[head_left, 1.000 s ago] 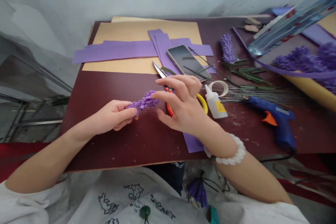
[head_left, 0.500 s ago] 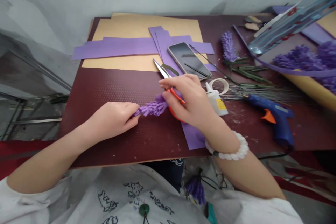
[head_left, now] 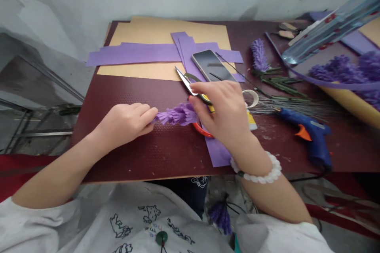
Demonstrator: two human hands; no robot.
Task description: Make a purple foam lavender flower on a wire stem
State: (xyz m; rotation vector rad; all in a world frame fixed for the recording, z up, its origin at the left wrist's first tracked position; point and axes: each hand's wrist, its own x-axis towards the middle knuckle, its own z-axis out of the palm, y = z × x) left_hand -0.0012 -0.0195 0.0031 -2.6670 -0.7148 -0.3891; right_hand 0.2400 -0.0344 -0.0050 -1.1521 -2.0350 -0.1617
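Observation:
My left hand [head_left: 124,122] pinches the near end of a rolled, fringed purple paper strip [head_left: 178,114] just above the dark red board. The fringe's far end almost reaches my right hand [head_left: 221,112], which lies over a pair of scissors [head_left: 186,82]. Its fingers cover the pivot and part of the orange and yellow handles. The steel blades point up and left, and they rest on a purple paper strip [head_left: 192,63]. A white beaded bracelet [head_left: 257,174] circles my right wrist.
A smartphone [head_left: 211,65] lies on tan card [head_left: 154,71]. To the right are a glue bottle [head_left: 251,120], tape roll [head_left: 251,98], green wires [head_left: 285,104], a blue glue gun [head_left: 314,138] and a purple paper flower [head_left: 259,55]. A clear plastic sleeve [head_left: 332,35] crosses the upper right.
The purple fringe has shifted right toward my right hand. My right hand has moved left and closed over the scissors, whose yellow handle has swung in under my palm.

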